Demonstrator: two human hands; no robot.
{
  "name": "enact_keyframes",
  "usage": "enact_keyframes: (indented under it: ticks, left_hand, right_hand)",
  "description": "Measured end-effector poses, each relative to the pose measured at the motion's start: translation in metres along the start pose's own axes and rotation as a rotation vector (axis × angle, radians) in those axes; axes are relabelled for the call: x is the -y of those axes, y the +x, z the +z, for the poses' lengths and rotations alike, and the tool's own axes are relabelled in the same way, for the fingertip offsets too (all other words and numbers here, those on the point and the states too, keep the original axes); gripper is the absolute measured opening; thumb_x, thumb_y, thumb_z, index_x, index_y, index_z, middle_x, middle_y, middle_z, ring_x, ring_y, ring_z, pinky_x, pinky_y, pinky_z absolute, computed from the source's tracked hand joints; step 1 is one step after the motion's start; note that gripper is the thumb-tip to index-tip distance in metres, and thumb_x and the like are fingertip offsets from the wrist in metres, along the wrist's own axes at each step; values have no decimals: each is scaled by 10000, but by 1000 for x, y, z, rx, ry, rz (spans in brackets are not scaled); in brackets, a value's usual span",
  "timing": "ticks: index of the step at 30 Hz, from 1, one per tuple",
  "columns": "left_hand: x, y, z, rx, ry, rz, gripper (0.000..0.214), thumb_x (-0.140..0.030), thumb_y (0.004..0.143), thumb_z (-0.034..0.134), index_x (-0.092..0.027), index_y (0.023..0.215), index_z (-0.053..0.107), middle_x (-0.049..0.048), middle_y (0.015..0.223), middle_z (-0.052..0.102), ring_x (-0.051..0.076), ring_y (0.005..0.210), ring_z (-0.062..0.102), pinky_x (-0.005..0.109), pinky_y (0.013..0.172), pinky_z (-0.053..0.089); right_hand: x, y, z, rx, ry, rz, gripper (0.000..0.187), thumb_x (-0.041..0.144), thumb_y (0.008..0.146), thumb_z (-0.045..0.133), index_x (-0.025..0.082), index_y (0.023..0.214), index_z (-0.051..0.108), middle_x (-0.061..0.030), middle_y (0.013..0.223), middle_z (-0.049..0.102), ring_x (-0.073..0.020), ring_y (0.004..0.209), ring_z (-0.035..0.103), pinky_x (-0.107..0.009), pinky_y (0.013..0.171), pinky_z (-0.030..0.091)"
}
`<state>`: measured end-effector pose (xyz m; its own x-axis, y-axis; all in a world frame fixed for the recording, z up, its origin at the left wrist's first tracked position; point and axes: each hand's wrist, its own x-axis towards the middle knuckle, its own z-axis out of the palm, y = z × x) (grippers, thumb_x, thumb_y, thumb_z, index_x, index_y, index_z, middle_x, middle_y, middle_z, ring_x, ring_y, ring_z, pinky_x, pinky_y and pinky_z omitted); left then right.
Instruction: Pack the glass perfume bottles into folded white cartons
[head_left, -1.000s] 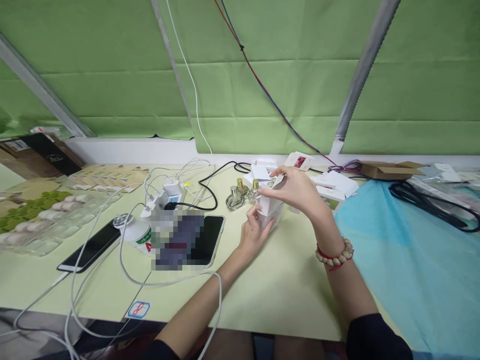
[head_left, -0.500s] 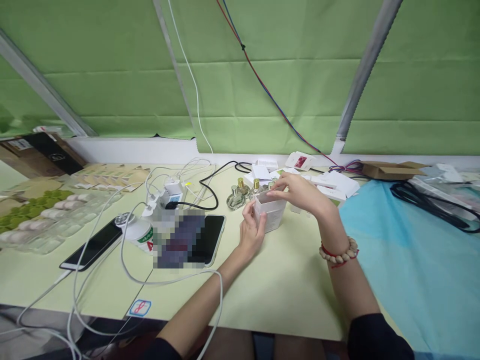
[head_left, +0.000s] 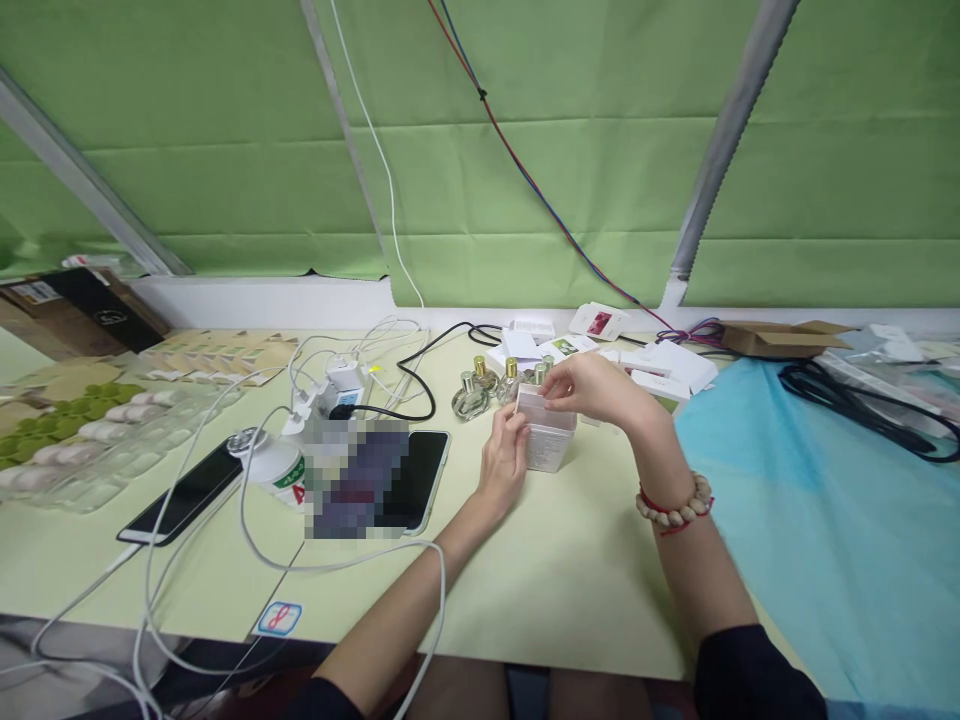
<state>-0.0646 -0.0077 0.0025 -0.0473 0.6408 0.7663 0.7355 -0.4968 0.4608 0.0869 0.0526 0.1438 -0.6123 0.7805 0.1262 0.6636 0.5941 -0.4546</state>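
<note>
- From the head view, the only one we have, we see a small white box (head_left: 547, 440) standing upright on the pale green table (head_left: 570, 600), a little ahead of the person and just in front of a cluster of small glass bottles (head_left: 470, 397) with gold and silver caps.
- Against the picture from a second ago, the box's top flap no longer stands up under the right hand; half a second ago the top was open with fingers at its rim, and now it looks folded down flat, so we judge the top as closed or very nearly so. How the flap sits at the far edge we cannot make out.
- The box has also settled lower and sits squarely on the table, where a second ago it looked tipped and held higher.
- The left hand (head_left: 504, 462) is wrapped against the box's left side, fingers curled and thumb near the front face, bracing it.
- The right hand (head_left: 592, 388) comes in from above, fingertips drawn together in a pinch on the box's far top edge; the wrist carries a bead bracelet (head_left: 671, 508).
- Neither hand holds anything else.
- To the left lie a dark phone (head_left: 424, 470) and a tangle of white cables (head_left: 247, 520); behind the box are flat white cartons (head_left: 664, 365), and a blue cloth (head_left: 810, 520) covers the table to the right.
</note>
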Motion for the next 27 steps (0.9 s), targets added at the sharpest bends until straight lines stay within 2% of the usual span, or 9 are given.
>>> enact_keyframes:
  ticks: [8,17,20,22,25,27]
  left_hand:
    - [-1,0,0,11,-33,-49,191,-271,960,314,-216,969,496,92,1155,534,148,1005,561,276,791,461]
    - [0,0,0,45,-104,-176,220,-333,958,291,-213,863,449,95,1133,526,165,1004,548,298,799,447]
    - [-3,-1,1,60,-121,-244,208,-379,941,321,-216,860,421,81,1046,535,173,958,548,305,787,443]
    - [-5,-2,1,58,-115,-312,218,-423,919,361,-218,858,404,53,933,527,167,844,545,297,731,434]
    - [-8,-3,1,17,-130,-412,255,-467,907,368,-220,845,378,8,798,475,146,683,487,283,655,393]
    - [-9,-2,1,-20,-179,-458,276,-482,917,336,-222,828,359,-4,754,446,145,665,462,282,647,374]
  right_hand:
    - [2,2,1,39,-25,-30,131,110,691,635,192,745,722,-1,726,727,-138,688,654,-209,549,382]
    - [4,5,7,78,-21,-22,95,128,689,658,192,739,707,14,716,725,-120,664,650,-205,547,378]
    - [4,6,6,78,-56,22,128,132,686,675,200,788,711,14,739,728,-124,672,644,-215,540,358]
    - [5,7,5,81,-70,39,142,148,687,686,211,811,713,19,751,728,-126,684,642,-219,543,349]
    - [7,8,3,67,-64,44,132,178,693,689,222,815,712,26,763,724,-124,701,636,-219,549,343]
    - [9,8,2,20,-65,44,81,204,704,679,224,777,709,29,753,719,-120,696,627,-224,545,332]
